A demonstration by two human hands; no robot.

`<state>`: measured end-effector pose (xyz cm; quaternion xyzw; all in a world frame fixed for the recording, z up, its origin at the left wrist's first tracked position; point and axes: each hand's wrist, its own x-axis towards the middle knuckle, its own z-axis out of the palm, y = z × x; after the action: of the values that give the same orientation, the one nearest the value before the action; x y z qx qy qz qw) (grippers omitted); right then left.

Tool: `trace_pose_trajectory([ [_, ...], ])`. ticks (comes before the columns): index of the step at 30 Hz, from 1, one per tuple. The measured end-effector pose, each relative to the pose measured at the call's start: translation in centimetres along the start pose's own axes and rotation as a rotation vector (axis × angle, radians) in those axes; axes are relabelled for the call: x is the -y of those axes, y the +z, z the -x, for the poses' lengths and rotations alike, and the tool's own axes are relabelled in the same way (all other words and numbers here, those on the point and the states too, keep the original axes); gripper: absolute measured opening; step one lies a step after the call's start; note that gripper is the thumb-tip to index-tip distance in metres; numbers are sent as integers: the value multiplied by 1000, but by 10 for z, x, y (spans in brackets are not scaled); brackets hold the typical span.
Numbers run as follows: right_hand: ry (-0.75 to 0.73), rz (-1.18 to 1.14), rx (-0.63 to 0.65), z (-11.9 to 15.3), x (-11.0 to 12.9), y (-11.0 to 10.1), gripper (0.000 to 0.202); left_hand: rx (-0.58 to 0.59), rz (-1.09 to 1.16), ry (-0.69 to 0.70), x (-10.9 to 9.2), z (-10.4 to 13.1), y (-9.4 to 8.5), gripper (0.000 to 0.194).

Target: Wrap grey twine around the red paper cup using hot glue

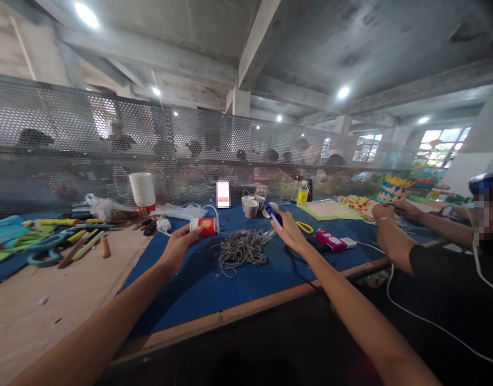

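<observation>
A red and white paper cup (pixel 204 227) lies on its side in my left hand (pixel 177 245), its mouth facing right. A thin white strip arches above the cup. My right hand (pixel 291 234) is wrapped round a blue glue gun (pixel 273 213), apart from the cup. Between and below the hands a tangled heap of grey cord (pixel 243 250) rests on the blue mat (pixel 230 295). Thin clear sticks (pixel 268 236) lie at the heap's right side. Several small cups wound in pale cord (pixel 252 208) stand behind the heap.
Stacked paper cups (pixel 142 190), scissors (pixel 45 254) and knives lie left. A lit phone screen (pixel 223 194) stands behind. Yellow-handled scissors (pixel 305 227), a magenta box (pixel 330 241) and a yellow bottle (pixel 303 194) are right. A co-worker's hands (pixel 385 210) work at far right.
</observation>
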<state>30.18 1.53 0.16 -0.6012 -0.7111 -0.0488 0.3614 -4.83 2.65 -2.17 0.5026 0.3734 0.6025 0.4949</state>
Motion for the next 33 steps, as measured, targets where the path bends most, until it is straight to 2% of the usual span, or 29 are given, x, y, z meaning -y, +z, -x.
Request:
trace_pose_trajectory([
  [4, -22, -372, -53, -26, 31, 18, 36, 6, 13, 0, -2, 3, 2, 43],
  [7, 2, -659, 43, -39, 58, 36, 38, -18, 32, 1, -3, 4, 2, 41],
  [12, -96, -797, 188, -34, 87, 57, 36, -44, 55, -13, -2, 1, 0, 32],
  [15, -141, -780, 211, -23, 91, 61, 36, -62, 50, -18, -3, 1, 0, 31],
  [19, -181, -663, 182, -12, 86, 60, 37, -53, 43, -27, -6, 3, 2, 37],
  [26, -337, -460, 121, -11, 76, 64, 38, -104, 79, -29, -6, 1, -2, 35],
  [30, -380, -318, 146, -8, 79, 61, 36, -107, 63, -18, -5, 0, -4, 35],
  [33, -366, -315, 201, -6, 83, 56, 33, -109, 63, -17, -4, 0, -4, 33],
])
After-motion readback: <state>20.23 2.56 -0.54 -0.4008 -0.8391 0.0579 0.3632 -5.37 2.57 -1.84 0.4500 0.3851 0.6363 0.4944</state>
